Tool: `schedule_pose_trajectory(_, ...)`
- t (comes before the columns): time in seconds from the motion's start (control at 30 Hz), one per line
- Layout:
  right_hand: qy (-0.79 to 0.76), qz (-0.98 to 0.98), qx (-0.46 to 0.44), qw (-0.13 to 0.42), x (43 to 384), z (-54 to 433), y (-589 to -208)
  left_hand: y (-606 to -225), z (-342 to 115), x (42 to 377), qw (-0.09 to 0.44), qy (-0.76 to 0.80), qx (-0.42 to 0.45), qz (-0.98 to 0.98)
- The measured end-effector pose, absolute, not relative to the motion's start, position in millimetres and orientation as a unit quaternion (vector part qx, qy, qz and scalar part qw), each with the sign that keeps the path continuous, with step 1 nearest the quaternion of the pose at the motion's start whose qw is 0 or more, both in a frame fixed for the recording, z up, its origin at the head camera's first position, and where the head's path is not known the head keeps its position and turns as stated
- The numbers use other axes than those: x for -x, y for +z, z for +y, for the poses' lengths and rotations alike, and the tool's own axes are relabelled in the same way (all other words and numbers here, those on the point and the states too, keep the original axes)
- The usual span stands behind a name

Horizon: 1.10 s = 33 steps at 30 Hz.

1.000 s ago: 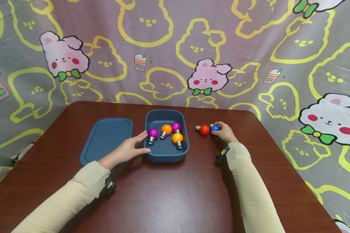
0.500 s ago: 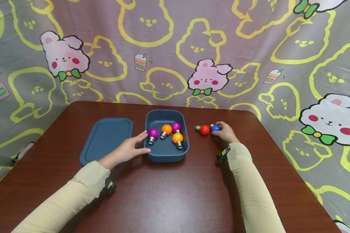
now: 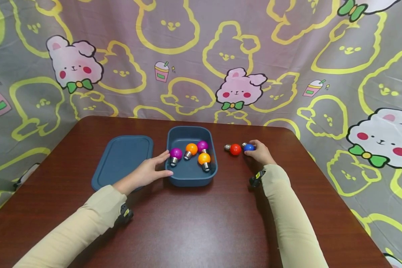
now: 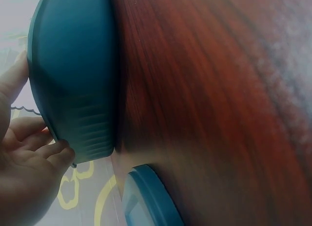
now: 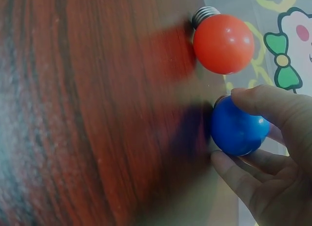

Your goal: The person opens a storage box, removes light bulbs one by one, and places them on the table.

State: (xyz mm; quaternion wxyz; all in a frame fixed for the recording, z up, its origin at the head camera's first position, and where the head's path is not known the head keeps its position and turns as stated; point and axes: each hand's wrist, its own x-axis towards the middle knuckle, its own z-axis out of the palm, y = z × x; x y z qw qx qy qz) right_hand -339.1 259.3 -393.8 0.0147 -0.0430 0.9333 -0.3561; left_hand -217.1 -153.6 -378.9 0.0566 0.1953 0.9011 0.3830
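Note:
In the head view my right hand [image 3: 260,153] pinches a blue light bulb [image 3: 249,147] by its round globe, with the screw base pointing away to the left. The right wrist view has the thumb on one side of the blue bulb [image 5: 238,128] and fingers on the other. A red light bulb [image 3: 235,149] lies on the table just left of it. My left hand [image 3: 148,171] rests with spread fingers against the left side of a dark blue box [image 3: 191,182]. Two purple bulbs [image 3: 176,153] and two orange bulbs [image 3: 204,159] lie inside the box.
A dark blue lid [image 3: 124,158] lies flat on the table left of the box, partly under the left forearm in this view. The brown wooden table [image 3: 194,223] ends at a patterned curtain [image 3: 187,56] behind and on the sides.
My right hand and the blue bulb have shifted very slightly to the right, away from the red bulb. The left hand and the box have stayed in place.

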Motion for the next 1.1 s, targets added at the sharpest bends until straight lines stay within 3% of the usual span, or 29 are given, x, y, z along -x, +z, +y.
schedule_pose_trajectory(0.9,-0.365,0.93,0.045,0.004,338.2,270.4,-397.7,-380.9,-153.2,217.7,0.055,0.385,-0.196,0.9)
schedule_pose_trajectory(1.1,-0.368,0.928,0.055,-0.01,332.0,273.4,-384.0,-380.8,-153.0,217.6,0.057,0.386,-0.197,0.899)
